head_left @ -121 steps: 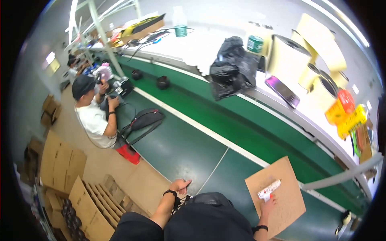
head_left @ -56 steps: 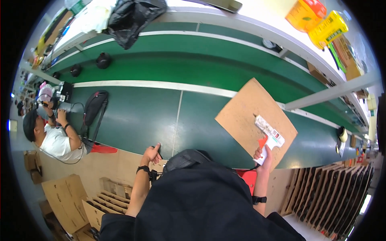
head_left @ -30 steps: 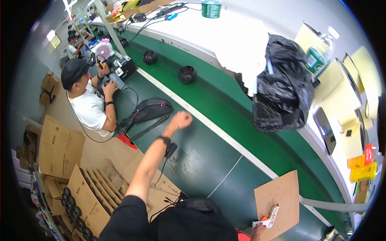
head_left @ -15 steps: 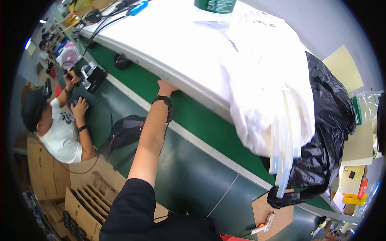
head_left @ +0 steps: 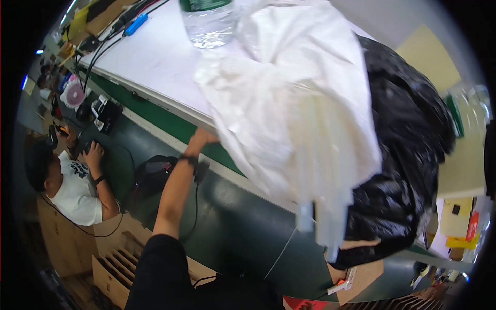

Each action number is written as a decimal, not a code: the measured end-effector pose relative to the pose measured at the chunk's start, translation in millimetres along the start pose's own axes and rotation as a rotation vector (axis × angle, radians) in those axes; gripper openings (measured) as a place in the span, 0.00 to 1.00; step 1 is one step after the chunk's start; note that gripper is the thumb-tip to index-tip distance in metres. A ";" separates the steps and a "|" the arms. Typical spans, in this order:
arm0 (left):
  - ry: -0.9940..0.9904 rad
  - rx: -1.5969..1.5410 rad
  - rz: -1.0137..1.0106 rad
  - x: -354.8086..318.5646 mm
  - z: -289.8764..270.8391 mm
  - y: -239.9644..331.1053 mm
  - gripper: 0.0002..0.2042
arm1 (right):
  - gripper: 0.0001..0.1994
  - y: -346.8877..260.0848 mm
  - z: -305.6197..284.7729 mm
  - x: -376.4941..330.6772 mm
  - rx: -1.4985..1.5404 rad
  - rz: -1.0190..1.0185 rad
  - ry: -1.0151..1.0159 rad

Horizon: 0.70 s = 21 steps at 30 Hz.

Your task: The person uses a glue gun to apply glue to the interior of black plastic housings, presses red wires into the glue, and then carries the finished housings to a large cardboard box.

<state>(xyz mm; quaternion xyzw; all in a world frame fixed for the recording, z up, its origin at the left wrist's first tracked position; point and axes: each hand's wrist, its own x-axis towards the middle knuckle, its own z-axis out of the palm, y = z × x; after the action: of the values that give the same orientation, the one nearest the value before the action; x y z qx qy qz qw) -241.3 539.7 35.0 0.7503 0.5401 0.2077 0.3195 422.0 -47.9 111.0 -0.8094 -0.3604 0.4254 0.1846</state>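
Observation:
My left hand (head_left: 201,138), with a black band on the wrist, reaches up to the front edge of the white tabletop (head_left: 155,62). It sits right at the lower left corner of a large white plastic bag (head_left: 294,113). Its fingers lie over the edge, and I cannot tell whether they grip the bag or the table. A black plastic bag (head_left: 408,170) lies behind and to the right of the white one. My right hand is hidden. A white hand tool (head_left: 345,283) lies on a brown cardboard sheet (head_left: 364,271) at the lower right.
A person in a white shirt (head_left: 77,191) sits on the floor at the left by a black backpack (head_left: 152,173). Cardboard boxes (head_left: 111,268) stand below. A clear bottle (head_left: 209,20) and cables (head_left: 111,36) are on the table. A green conveyor strip (head_left: 170,121) runs under the table edge.
My view has swung up and closer to the table. My left hand has stayed on the table edge, now right beside the white bag, which fills more of the view.

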 end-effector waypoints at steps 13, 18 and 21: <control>-0.264 -0.553 0.771 -249.6 106.9 504.7 0.39 | 0.45 -190.1 -33.6 -22.5 0.928 -0.108 -0.738; -0.121 -0.440 0.774 -278.4 155.0 549.5 0.37 | 0.65 -173.5 -76.6 -27.1 0.785 -0.259 -0.968; -0.064 -0.536 0.687 -288.8 175.5 567.4 0.54 | 0.67 -183.0 -88.5 -44.1 0.782 -0.451 -0.782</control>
<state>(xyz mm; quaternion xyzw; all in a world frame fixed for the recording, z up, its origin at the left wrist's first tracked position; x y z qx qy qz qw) 163.2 102.1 319.5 0.7830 0.1760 0.4113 0.4322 400.0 43.2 296.7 -0.3681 -0.3811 0.7433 0.4084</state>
